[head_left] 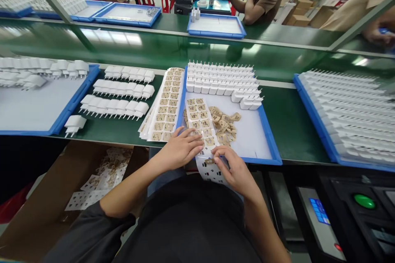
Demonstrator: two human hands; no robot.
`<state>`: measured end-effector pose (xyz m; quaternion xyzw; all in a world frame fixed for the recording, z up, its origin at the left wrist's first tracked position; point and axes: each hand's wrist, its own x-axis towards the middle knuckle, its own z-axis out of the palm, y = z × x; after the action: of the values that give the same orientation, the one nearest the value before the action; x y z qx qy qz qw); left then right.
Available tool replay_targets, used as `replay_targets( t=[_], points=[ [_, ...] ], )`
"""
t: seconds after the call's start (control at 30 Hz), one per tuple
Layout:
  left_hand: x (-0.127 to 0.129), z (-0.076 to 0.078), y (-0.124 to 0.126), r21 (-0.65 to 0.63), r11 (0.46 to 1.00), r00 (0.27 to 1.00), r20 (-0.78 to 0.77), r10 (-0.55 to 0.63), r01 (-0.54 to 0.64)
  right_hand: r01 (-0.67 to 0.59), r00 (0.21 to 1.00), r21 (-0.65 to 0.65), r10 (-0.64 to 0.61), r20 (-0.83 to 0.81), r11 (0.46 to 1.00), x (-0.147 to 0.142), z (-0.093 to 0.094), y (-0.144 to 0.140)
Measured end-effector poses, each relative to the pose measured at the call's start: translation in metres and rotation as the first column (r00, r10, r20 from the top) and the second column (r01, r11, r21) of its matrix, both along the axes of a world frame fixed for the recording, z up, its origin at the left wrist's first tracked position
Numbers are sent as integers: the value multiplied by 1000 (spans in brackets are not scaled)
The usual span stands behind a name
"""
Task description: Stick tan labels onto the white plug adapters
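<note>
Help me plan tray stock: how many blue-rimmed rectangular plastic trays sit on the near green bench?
3, spaced along it: left tray, middle tray, right tray. Any stacked underneath would be hidden.

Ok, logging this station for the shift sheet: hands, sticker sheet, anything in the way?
Left hand flat on sticker sheet. Right hand pinching brown piece. Loose brown pieces heaped alongside, possibly crowding.

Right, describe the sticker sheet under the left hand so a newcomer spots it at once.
On the green bench, find the middle blue-rimmed tray, white plug adapters along its far side. The sticker sheet runs over its near edge, beneath the left hand. Unlike the stacked sheets to the left, its near end shows white with dark marks instead of tan patches.
</note>
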<state>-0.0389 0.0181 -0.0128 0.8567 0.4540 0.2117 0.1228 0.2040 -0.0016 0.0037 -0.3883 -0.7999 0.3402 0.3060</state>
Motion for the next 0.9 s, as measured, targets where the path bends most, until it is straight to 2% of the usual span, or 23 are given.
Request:
replay_targets(
  t=[0.1, 0.23, 0.33, 0.43, 0.5, 0.6, 0.7, 0.73, 0.8, 0.9],
  points=[
    [20, 13, 44, 40, 999, 1000, -14, -2, 3, 9, 1000, -51, -7, 29, 999, 2, -3, -1],
    [83, 31, 118, 185, 983, 996, -88, 19, -3, 38, 999, -95, -38, 3, 995, 2, -7, -3],
    [135, 33, 157, 286, 958, 989, -141, 39, 3, 41, 999, -101, -42, -7, 994, 2, -8, -5],
    [169, 28, 175, 290, 957, 983, -162, 84, -34, 79, 996, -120, -82, -17, 990, 1, -10, -6],
    [176, 25, 177, 266, 963, 982, -164, 89, -43, 111, 993, -139, -116, -28, 984, 1, -11, -6],
    [165, 32, 166, 172, 985, 995, -92, 21, -5, 138, 988, -161, -147, -51, 977, -1, -14, -4],
    [132, 48, 138, -85, 996, 976, 216, -20, 39, 141, 985, -169, -155, -72, 975, -2, -15, -2],
    [119, 54, 125, -193, 979, 938, 348, 7, 64, 141, 984, -172, -157, -84, 975, -2, -15, -1],
    [91, 60, 96, -384, 912, 821, 560, 107, 144, 139, 979, -192, -163, -118, 972, -3, -14, -1],
    [53, 53, 52, -530, 817, 646, 710, 282, 227, 150, 969, -221, -188, -158, 964, -4, -14, -2]
  ],
)
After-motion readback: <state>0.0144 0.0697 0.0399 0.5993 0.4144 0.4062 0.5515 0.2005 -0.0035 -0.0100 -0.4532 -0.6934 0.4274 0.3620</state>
